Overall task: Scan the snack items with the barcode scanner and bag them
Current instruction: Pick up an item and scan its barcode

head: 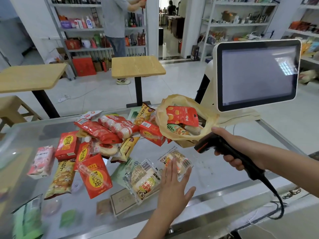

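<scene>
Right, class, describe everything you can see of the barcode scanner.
The barcode scanner is black, pistol-shaped and plastic-looking, with an orange strip at its nose. The right hand grips its handle, holding it above the glass counter, near the yellow bag, nose aimed left and downward. A black cable trails from the handle's base.

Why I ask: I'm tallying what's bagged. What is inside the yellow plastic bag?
Inside the yellow plastic bag a red snack packet lies on top, with a green packet partly under it. Whatever lies deeper is hidden by these and the bag's wall.
</scene>
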